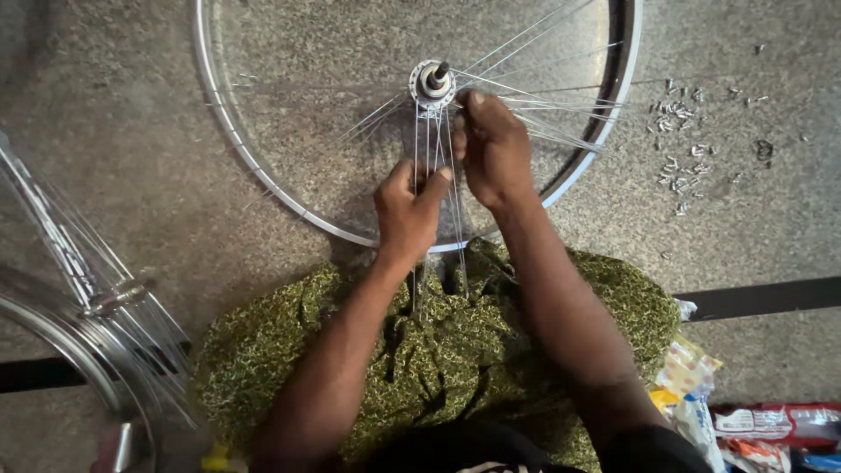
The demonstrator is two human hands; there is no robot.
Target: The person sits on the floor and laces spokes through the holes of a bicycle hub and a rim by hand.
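A silver bicycle wheel rim [263,171] lies flat on the stone floor in front of me, its hub [433,83] near the top middle. Thin steel spokes [435,140] fan out from the hub, several hanging toward my lap. My left hand [407,210] is closed around a bundle of these spokes just below the hub. My right hand [492,149] pinches spokes right beside the hub, fingers curled over them. My lap is covered by green patterned cloth [438,350].
Several small metal spoke nipples [679,149] lie scattered on the floor at the right. Another wheel with spokes [83,307] stands at the left edge. Plastic packets [745,412] sit at the lower right. A dark strip [762,298] crosses the floor.
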